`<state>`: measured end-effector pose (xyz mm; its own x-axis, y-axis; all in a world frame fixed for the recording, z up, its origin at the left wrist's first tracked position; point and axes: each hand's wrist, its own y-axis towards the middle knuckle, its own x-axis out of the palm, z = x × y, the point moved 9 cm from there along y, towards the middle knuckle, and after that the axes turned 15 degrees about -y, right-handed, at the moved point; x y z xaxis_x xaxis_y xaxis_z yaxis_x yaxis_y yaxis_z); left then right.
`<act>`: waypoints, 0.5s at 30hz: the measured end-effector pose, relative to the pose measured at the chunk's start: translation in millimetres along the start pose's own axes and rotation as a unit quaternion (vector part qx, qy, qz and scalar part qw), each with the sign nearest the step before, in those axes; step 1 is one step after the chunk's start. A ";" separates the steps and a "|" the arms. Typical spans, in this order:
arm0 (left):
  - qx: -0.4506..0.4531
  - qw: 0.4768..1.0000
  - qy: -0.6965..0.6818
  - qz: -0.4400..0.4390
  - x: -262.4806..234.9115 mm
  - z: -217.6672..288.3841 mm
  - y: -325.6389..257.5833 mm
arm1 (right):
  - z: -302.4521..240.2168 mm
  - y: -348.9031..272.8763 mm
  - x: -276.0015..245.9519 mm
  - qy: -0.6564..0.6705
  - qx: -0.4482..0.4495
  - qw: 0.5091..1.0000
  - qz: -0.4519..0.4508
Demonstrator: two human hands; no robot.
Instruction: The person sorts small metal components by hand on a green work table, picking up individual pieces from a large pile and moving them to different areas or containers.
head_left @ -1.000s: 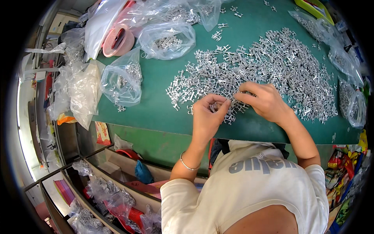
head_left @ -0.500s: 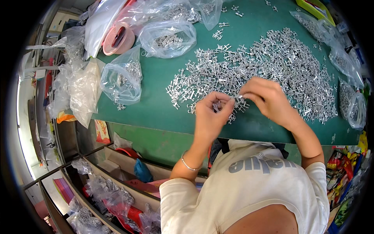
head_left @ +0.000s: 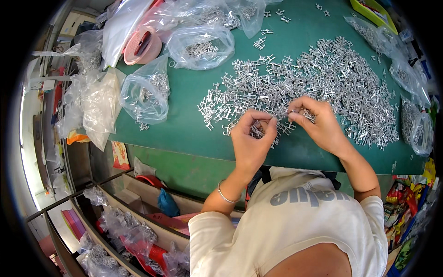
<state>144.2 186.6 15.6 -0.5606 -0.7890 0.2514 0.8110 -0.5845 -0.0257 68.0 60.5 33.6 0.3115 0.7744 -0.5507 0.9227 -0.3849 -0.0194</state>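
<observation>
A wide heap of small silvery metal pieces (head_left: 341, 78) covers much of the green tabletop (head_left: 189, 101). At its near edge, my left hand (head_left: 253, 136) is curled around several of these metal pieces (head_left: 257, 130), thumb and forefinger pinched together. Just to the right, my right hand (head_left: 318, 124) pinches a small metal piece between thumb and forefinger, its tip close to the left fingertips. More pieces show inside the right hand's curled fingers. The fingers partly hide what lies between the two hands, so I cannot tell whether the pinched pieces are joined.
Clear plastic bags of metal pieces stand at left, one open bag (head_left: 145, 97) nearest. A pink basket (head_left: 143, 46) holds a dark red-handled tool. More bags (head_left: 417, 124) line the right edge, below a yellow-green tray (head_left: 376, 14). Beneath the table, a compartmented drawer (head_left: 134, 203) holds further bags.
The right hand has turned and its fingers have opened out slightly, showing metal pieces inside the curl. The left hand keeps nearly the same place and grip.
</observation>
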 end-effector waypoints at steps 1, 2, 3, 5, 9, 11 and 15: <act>0.004 1.000 -0.009 0.004 -0.5 -1.0 -1.0 | 6.7 -0.7 4.9 0.055 0.031 0.998 -0.021; 0.007 1.000 -0.018 0.008 -1.4 -1.7 -1.6 | 11.7 -1.4 9.7 0.109 0.061 0.991 -0.041; 0.000 1.000 -0.025 0.006 -1.9 -4.3 -1.9 | 11.9 -1.3 9.3 0.122 0.080 0.988 -0.056; -0.013 0.999 -0.036 0.004 -3.4 -7.5 -0.7 | 9.3 -0.9 6.8 0.133 0.091 0.985 -0.065; -0.203 0.967 -0.152 -0.022 1.6 -28.3 -4.2 | -26.0 -7.9 -14.5 -0.052 -0.136 0.988 0.057; -0.250 0.934 -0.252 -0.041 3.7 -38.8 -3.4 | -16.0 -5.6 -11.4 -0.001 -0.103 0.994 0.042; -0.296 0.912 -0.284 -0.024 5.7 -48.2 -5.6 | -22.0 -9.1 -11.3 -0.030 -0.131 0.990 0.043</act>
<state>128.4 176.2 -29.4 -0.2789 -0.6325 0.7226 0.4620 -0.7480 -0.4764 61.1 66.2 58.4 0.3850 0.7104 -0.5891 0.9229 -0.2989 0.2427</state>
